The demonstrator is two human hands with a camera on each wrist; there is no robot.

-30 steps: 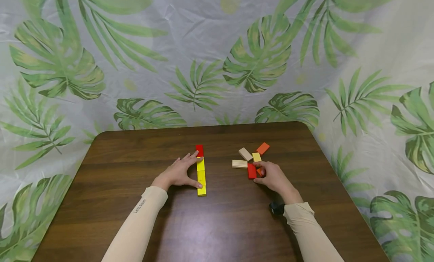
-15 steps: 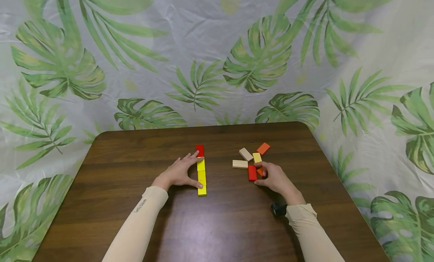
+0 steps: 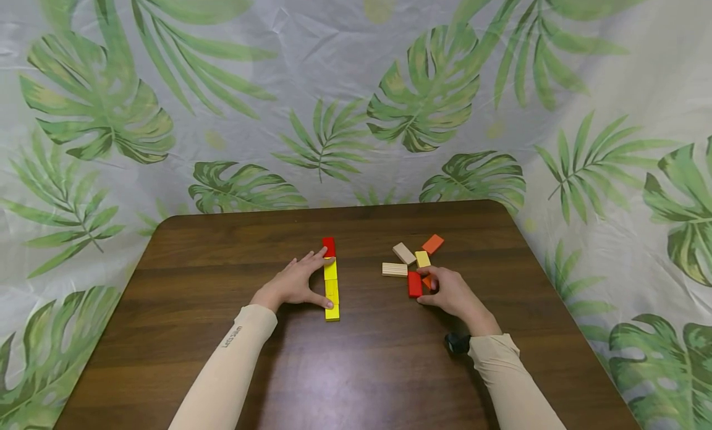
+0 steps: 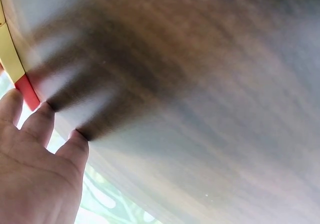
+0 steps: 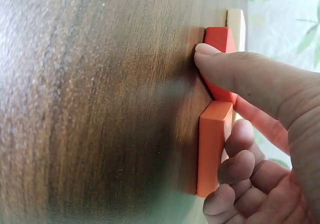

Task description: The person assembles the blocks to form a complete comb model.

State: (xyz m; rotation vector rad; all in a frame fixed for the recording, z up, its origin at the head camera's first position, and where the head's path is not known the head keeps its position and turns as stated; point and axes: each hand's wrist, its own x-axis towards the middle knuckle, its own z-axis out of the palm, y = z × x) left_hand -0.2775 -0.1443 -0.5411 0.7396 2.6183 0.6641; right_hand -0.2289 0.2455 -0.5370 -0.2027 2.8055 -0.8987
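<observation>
Red block [image 3: 415, 285], lying flat on the table [image 3: 367, 362], right of centre. It is pinched by the right hand [image 3: 449, 291], thumb at the near end and index finger at the far end, the grip being narrowed to the block's length. Nothing is gripped by the left hand [image 3: 292, 282], which is spread wide along the row, its thumb laid on the near yellow block [image 3: 332, 314] and a fingertip at the red end block [image 3: 329, 245]. As the pinch is set towards the right-hand corners, twisting would probably be better resisted by a more central hold. Care is advised at the orange block [image 5: 212, 144], beside which the other fingers are curled; whether it is pressed cannot be told. A leftward slide would be hindered by the ribbed block [image 3: 394, 269], just beside the far left corner. More room is offered on the near side, where bare wood is seen; the table's near edge is not shown.
</observation>
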